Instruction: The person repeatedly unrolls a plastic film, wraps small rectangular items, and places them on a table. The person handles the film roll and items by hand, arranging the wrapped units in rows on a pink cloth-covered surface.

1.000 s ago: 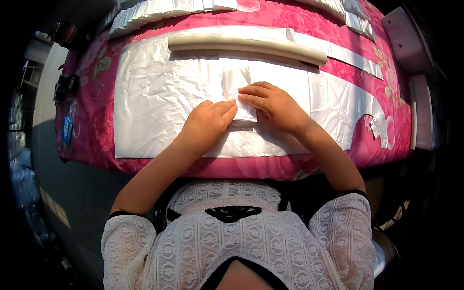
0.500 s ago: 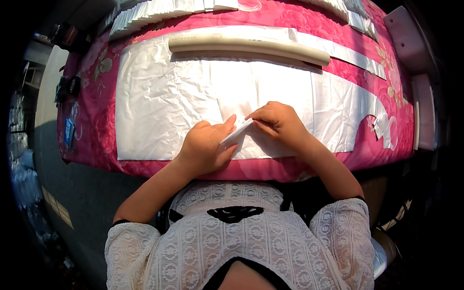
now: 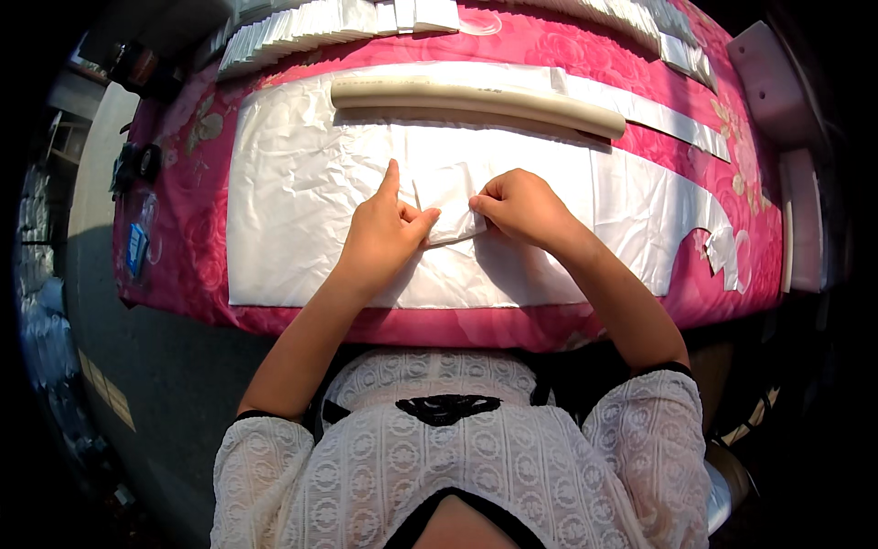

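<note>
Shaping a small folded white piece (image 3: 450,194) between two hands, which seems the step in hand. Piece lies over a creased white sheet (image 3: 288,206), near side of a long pale tube (image 3: 476,97), on the pink-covered tabletop (image 3: 192,274). Much white on white in hard sun; fold lines hard to read.

Doing it well, left to right. Left edge: best held lightly but firmly, so the piece does not skid over the loose sheet. Middle: worth smoothing flat before any crease is pressed, since thin, limp stuff would likely pucker. Right edge: small, even pulls, corners matched, then a firm run along the fold. Tugging one side alone could skew it.

Pose, left to right. Left hand (image 3: 380,240): forearm slants up from lower left, index finger straight, pointing away from the body over the sheet; thumb apart from it, tip at the piece's near left edge, remaining fingers curled. Cannot tell whether thumb and a curled finger pinch anything. Right hand (image 3: 523,209): forearm slants in from lower right, wrist turned inward, knuckles up; thumb and index finger pressed together on the piece's right edge, others tucked behind.
</note>
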### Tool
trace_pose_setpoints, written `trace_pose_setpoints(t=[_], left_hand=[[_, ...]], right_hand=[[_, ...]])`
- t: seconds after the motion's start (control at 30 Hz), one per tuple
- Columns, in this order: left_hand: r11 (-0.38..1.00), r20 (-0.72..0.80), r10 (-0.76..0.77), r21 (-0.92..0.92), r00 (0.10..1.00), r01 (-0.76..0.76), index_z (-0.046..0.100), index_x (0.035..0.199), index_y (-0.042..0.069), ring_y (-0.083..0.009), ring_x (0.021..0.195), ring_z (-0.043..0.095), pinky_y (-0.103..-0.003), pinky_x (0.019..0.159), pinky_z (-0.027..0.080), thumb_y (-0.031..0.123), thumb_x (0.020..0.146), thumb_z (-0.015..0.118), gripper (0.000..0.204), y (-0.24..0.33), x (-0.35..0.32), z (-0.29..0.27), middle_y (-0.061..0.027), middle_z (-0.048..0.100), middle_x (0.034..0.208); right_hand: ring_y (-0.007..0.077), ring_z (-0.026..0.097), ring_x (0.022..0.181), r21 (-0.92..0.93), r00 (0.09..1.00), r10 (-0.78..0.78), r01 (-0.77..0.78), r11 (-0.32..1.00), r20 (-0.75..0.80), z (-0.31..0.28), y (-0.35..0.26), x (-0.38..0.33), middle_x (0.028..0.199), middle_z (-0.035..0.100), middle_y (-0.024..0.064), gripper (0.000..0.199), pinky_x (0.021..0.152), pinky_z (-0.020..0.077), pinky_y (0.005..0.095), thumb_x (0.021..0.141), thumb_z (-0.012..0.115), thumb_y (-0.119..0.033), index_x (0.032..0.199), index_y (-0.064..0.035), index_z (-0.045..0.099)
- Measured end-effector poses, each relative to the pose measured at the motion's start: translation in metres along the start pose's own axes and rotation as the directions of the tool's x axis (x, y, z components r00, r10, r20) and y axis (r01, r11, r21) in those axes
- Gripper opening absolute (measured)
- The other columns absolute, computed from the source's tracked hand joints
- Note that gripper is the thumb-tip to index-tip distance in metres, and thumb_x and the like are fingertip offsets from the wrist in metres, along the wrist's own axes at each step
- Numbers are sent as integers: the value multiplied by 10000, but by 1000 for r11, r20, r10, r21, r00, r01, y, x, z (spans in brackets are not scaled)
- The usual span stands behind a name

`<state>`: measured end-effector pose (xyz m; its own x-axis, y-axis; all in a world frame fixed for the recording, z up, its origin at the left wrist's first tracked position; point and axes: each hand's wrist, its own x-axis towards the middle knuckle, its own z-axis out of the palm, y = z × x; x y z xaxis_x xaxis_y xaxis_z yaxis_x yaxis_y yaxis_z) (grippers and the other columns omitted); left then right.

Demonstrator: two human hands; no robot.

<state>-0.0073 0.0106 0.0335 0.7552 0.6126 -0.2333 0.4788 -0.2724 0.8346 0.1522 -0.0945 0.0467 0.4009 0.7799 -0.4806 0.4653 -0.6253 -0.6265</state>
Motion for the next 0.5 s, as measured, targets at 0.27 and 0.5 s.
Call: trace_pose_setpoints(t=[0.27, 0.5], left_hand=[[660, 24, 642, 492, 767, -568, 383, 1282, -41, -364, 1160, 427, -419, 968, 363, 128, 744, 657, 627, -7, -12, 19, -218, 428, 1261], [607, 176, 409, 681, 896, -411, 198, 1346, -118, -376, 1351, 133, -459, 1094, 118, 500, 786, 522, 895, -6, 2, 40, -291, 168, 1419]], right_hand=[[226, 586, 527, -19, 999, -16, 17, 1000, 51, -2, 4, 8, 554, 600, 97, 307, 578, 468, 339, 783, 557, -272, 626, -26, 653], [166, 587, 529, 0, 998, -63, 63, 998, -31, 3, 11, 6, 571, 612, 105, 315, 546, 455, 296, 787, 596, -283, 727, 18, 669]])
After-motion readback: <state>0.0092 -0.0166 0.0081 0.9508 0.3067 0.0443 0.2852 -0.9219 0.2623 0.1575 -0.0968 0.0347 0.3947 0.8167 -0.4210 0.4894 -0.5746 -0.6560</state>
